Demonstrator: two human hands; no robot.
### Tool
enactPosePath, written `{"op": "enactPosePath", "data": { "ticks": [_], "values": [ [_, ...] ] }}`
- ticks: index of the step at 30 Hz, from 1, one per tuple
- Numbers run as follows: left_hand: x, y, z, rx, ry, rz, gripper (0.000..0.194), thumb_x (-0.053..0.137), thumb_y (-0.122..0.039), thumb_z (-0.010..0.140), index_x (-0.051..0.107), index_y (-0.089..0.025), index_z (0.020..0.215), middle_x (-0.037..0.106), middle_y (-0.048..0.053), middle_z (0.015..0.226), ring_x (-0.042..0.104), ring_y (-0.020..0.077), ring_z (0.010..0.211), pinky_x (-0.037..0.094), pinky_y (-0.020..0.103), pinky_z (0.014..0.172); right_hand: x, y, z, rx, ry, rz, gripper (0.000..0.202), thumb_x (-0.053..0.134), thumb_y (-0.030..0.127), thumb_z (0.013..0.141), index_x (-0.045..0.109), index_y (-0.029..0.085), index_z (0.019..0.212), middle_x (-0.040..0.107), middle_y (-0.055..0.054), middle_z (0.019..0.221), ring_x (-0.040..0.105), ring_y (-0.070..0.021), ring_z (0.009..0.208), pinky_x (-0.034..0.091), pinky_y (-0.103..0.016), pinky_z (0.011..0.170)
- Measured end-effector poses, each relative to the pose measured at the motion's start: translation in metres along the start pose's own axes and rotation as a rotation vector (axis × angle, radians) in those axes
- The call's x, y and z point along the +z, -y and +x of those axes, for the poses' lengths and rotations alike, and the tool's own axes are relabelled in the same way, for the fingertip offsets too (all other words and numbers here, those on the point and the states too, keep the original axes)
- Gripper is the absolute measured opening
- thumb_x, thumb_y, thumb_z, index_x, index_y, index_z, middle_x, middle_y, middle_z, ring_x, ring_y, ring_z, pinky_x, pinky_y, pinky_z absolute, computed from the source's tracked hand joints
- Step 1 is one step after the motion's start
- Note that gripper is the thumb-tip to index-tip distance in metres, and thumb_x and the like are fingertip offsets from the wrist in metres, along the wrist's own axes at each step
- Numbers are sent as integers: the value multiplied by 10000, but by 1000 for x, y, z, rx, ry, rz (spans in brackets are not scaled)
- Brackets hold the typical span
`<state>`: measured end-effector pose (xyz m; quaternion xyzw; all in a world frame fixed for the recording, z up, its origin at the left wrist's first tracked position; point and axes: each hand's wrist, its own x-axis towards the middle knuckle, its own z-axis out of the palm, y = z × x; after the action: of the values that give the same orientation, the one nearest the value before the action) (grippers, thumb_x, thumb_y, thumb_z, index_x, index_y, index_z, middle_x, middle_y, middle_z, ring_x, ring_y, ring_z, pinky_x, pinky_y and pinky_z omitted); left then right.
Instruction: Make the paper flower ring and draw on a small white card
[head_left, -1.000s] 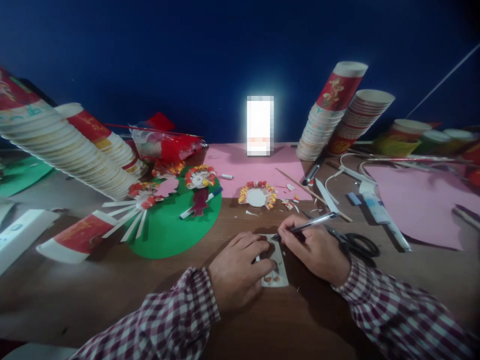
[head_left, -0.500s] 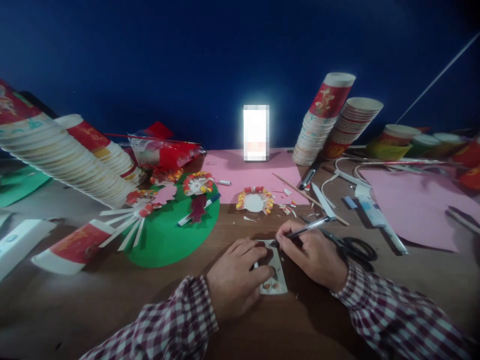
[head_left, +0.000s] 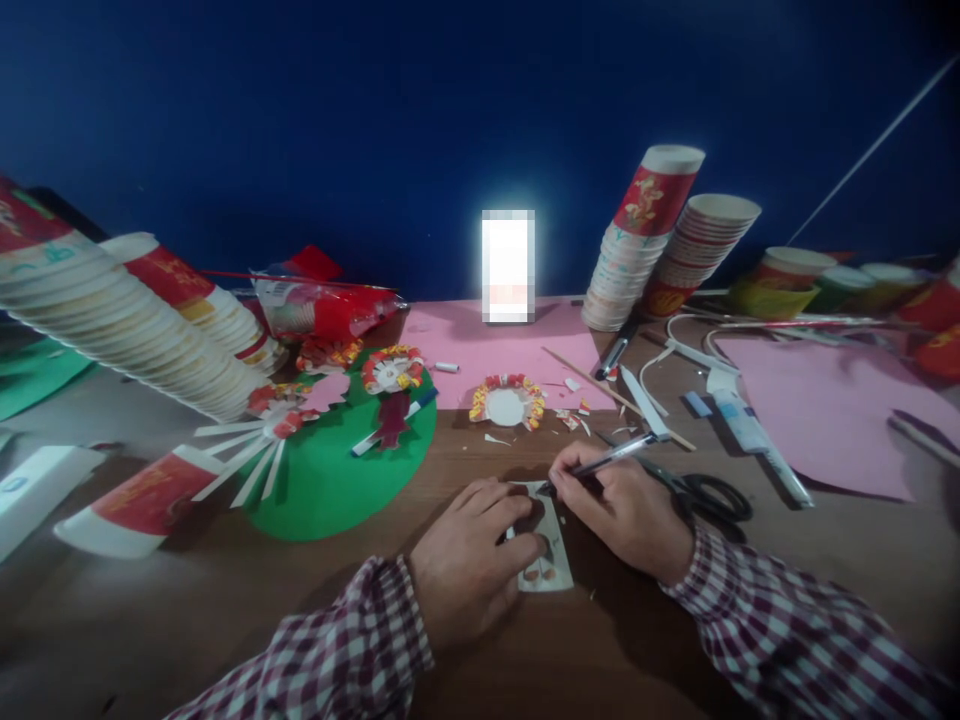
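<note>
Hardly anything has moved: the right hand [head_left: 626,510] pinches a pen [head_left: 616,457] in closed fingers, and the left hand [head_left: 469,555], fingers half open, presses white paper [head_left: 557,556].

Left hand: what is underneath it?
A pale piece of paper lies partly under the left hand; its right side and lower edge show. The part that the hand covers cannot be seen.

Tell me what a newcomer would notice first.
Probably the glaring white upright rectangle, at the back before the dark blue wall. Next comes a tall stack of red-and-white paper cups, to its right. In front, the right fingers hold a slender silver pen-like tool at the small white paper piece beneath the left fingers.
</note>
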<state>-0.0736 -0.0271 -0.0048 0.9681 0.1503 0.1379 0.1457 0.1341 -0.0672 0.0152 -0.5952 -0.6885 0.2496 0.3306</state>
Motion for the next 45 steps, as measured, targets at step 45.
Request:
{"op": "enactPosePath", "data": {
  "ticks": [45],
  "values": [
    [-5,-6,6,-20,46,71,288,524,-152,741,567,-220,1018,529,55,1125,423,232,1109,338,438,1020,-4,3,1,-34,-7,16,189,436,219,892,549,184,744,572,17,617,539,-121,582,412,-243,578]
  ]
}}
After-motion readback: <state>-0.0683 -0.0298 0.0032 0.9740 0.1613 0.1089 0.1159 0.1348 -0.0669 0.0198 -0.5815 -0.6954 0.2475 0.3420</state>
